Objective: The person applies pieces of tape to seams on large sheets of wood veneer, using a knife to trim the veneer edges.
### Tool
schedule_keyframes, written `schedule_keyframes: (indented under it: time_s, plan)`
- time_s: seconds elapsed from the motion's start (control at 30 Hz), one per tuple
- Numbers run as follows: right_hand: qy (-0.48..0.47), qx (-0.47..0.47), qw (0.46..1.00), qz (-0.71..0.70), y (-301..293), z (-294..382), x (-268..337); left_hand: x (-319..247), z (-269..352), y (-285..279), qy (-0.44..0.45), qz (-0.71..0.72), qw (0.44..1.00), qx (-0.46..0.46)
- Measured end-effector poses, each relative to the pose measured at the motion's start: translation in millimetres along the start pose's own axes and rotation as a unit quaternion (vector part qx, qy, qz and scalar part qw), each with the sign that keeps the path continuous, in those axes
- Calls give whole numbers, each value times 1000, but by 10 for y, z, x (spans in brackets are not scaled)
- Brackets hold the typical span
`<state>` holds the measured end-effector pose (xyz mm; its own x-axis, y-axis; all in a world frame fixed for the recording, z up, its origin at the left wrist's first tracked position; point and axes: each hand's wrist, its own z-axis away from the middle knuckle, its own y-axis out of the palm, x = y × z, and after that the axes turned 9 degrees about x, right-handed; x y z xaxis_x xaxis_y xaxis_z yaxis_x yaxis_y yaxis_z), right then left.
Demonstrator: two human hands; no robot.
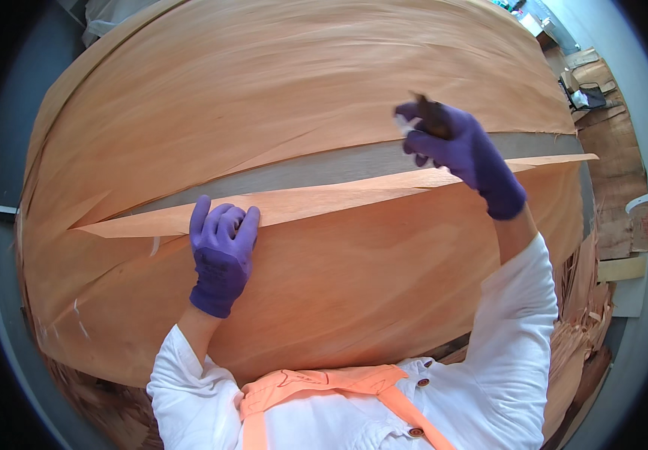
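Large thin wood veneer sheets lie before me, with a long split between them that shows a grey surface. Along the split's near side runs a narrow, pointed veneer strip. My left hand, in a purple glove, rests on the strip's near edge, fingers bent; whether it pinches the veneer is hidden. Raised over the far side of the split, my right hand, gloved alike, is closed around a dark tool, blurred and too unclear to name. Something small and white is at its fingers.
Torn veneer scraps are heaped at the lower right, and more lie at the lower left. Brown wooden boards cover the floor at right, with a black tray-like object on them. White plastic sheeting hangs at the top left.
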<state>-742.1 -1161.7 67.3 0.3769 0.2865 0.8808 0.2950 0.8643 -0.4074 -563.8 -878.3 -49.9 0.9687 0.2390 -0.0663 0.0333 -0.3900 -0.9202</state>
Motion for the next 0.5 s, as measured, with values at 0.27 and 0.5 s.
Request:
schedule_keyframes:
  time_s: [0.27,0.5]
  plan:
    - [-37,185,964,185,712,-1214,128,-44,20,120,-21,-16,999,-34]
    - [-19,258,924,281,1214,-1750,130,-24,62,193,-30,-17,998,-51]
